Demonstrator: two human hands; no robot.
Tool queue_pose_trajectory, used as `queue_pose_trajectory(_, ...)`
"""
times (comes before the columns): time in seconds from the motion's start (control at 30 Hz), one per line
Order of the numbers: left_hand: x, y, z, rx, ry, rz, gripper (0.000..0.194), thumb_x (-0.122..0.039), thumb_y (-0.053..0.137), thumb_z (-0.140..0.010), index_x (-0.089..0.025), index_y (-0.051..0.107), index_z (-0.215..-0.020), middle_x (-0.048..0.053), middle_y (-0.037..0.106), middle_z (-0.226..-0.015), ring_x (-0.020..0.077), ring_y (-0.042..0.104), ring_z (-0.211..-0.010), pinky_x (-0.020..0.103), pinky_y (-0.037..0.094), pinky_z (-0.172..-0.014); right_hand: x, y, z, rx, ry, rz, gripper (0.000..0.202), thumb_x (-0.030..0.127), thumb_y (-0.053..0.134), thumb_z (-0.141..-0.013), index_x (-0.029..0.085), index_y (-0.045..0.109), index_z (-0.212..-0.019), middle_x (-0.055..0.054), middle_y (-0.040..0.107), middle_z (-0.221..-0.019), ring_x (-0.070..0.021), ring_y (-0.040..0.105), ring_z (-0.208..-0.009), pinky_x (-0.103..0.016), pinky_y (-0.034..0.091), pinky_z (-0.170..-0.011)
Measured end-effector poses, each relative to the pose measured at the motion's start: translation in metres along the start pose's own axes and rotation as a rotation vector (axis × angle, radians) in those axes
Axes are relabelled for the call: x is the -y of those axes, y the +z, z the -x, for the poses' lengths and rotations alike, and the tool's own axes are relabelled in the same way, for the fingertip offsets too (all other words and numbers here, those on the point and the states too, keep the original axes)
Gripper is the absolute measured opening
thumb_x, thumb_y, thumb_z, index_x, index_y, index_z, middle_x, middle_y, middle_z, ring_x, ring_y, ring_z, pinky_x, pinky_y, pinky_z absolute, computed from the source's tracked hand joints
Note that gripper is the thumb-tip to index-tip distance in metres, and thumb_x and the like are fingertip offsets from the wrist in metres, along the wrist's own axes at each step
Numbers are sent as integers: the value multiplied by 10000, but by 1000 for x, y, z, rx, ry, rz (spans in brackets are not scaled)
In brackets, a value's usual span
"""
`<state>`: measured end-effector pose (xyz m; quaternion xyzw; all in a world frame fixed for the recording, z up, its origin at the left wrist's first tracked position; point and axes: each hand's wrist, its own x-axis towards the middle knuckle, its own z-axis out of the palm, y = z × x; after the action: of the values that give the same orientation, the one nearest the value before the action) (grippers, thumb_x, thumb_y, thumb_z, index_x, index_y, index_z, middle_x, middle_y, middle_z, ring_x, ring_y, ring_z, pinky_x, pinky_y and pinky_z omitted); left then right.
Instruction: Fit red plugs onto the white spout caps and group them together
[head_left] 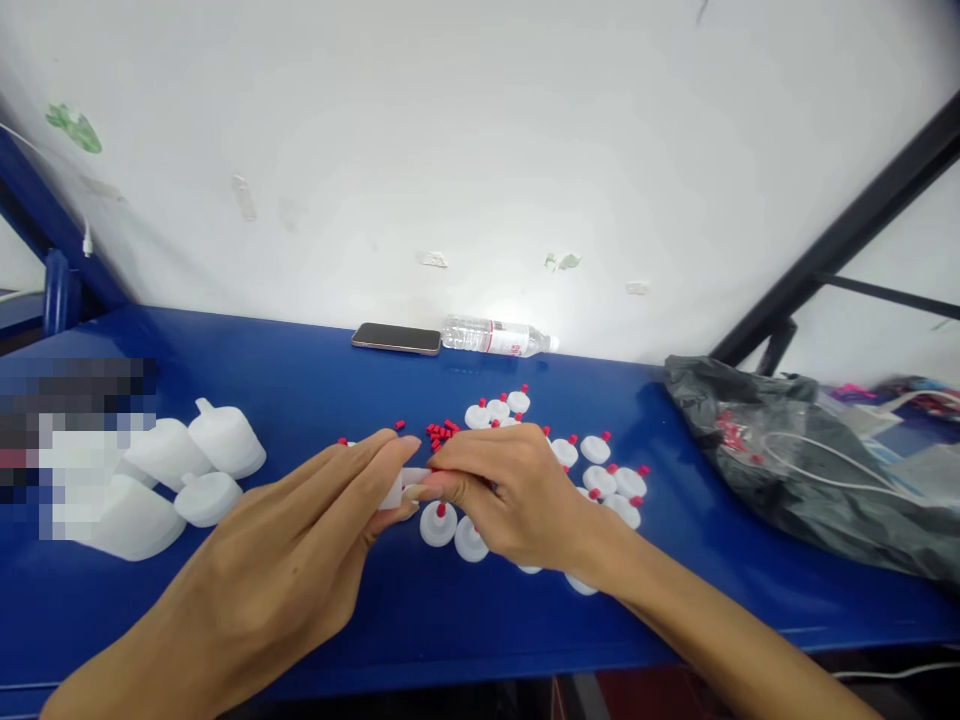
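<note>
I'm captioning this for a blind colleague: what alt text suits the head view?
A person's left hand and right hand grip a small white piece over a blue table. Nearby are red-tipped white discs and loose red bits, with larger white pieces leftward. A phone and bottle lie behind.

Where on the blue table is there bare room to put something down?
Between the phone and the white stacks, also between the red-tipped white pieces and the dark bag. It is crowded around the right hand.
</note>
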<state>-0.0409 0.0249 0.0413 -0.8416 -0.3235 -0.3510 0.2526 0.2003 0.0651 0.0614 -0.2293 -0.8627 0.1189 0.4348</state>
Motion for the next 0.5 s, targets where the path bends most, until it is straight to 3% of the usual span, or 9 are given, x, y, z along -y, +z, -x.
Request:
queue_pose_trajectory(0.13,-2,-2,-2,9,-7,28,798,-47,606,-1100,-260,263,-1788,30,832,-1359,185,811,-1248,294,598,-1214,2,-1,0,-16,-16,-32,454,312,617,-1180,208,608,-738,39,658,-635,-91,458,-503,-250,366,-553)
queue_pose_trajectory(0.27,-4,0,-3,-29,-18,41,735,-56,662,-1076,-205,377,-1737,55,855,-1301,188,840,-1166,286,602,-1208,5,-4,0,33,22,-26,435,293,597,-1179,206,635,-754,32,670,-643,-97,493,-526,-242,379,-566)
queue_pose_trajectory(0.37,-3,4,-5,-49,-39,59,580,-60,658,-1075,-189,516,-1623,55,858,-1288,189,839,-1162,295,594,-1213,6,-4,-1,43,50,-39,453,328,589,-1187,201,648,-757,34,670,-640,-92,484,-519,-239,376,-568)
queue_pose_trajectory(0.5,-3,6,-13,-46,-51,67,351,-229,609,-1141,-167,617,-1487,74,854,-1258,204,850,-1040,284,677,-990,8,-12,-7,111,93,22,463,384,562,-1213,197,692,-811,38,701,-678,-91,524,-550,-244,374,-603)
